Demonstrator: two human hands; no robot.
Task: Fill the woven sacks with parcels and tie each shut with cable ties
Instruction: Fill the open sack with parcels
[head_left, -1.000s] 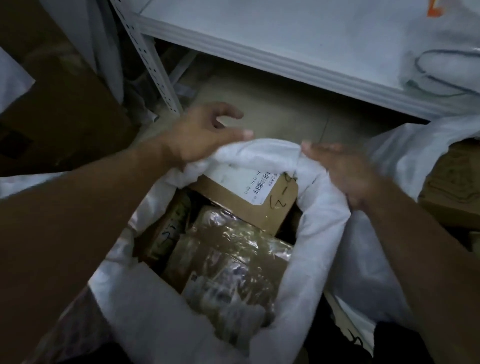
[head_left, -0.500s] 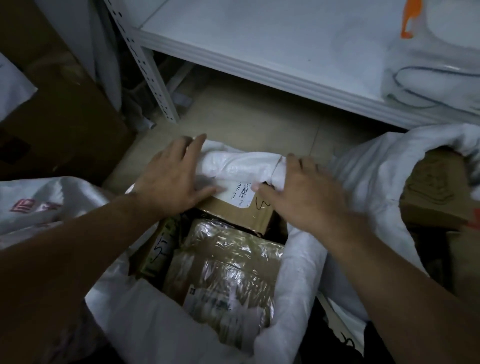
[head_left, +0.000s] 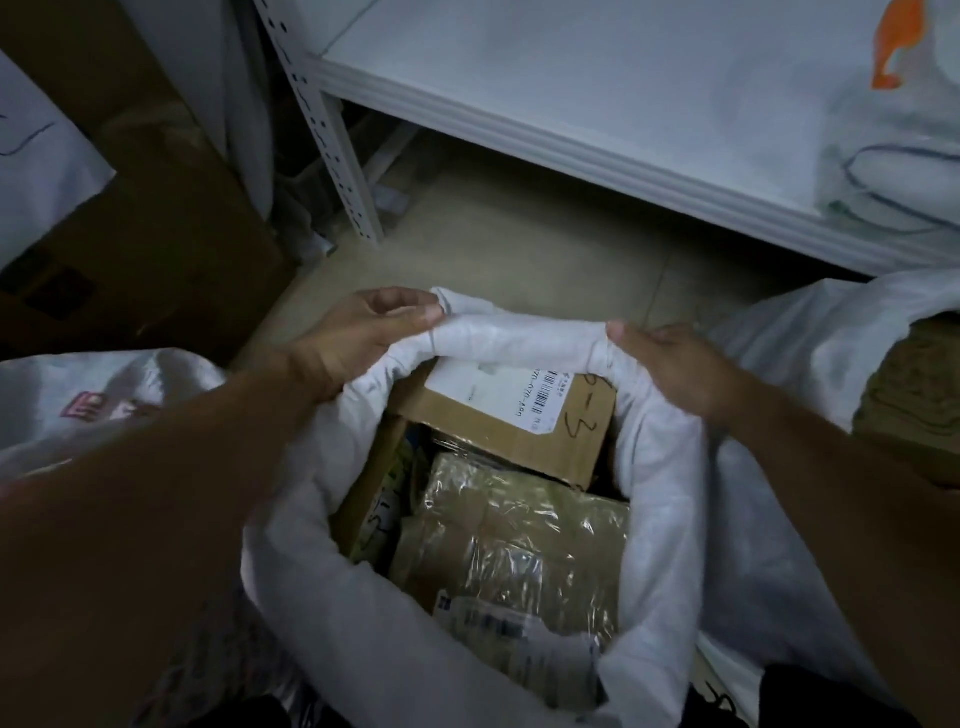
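Note:
A white woven sack (head_left: 519, 340) stands open on the floor below me, its far rim rolled into a thick band. My left hand (head_left: 358, 332) grips the left end of that rolled rim, fingers and thumb curled round it. My right hand (head_left: 670, 364) holds the right end, thumb on the roll. Inside the sack lie a brown cardboard parcel (head_left: 524, 421) with a white barcode label and handwriting, a tape-wrapped parcel (head_left: 514, 540) below it, and a narrow box (head_left: 374, 499) standing on edge at the left.
A white metal shelf (head_left: 571, 150) with a perforated upright (head_left: 322, 135) stands ahead. A second white sack (head_left: 810, 374) holding a brown box (head_left: 914, 405) sits at the right. Another white sack (head_left: 93, 400) lies at the left, a large cardboard box (head_left: 145, 223) behind it.
Both hands moved apart from the middle of the far rim to its two ends and now grip the rolled edge, lifting it off the labelled parcel.

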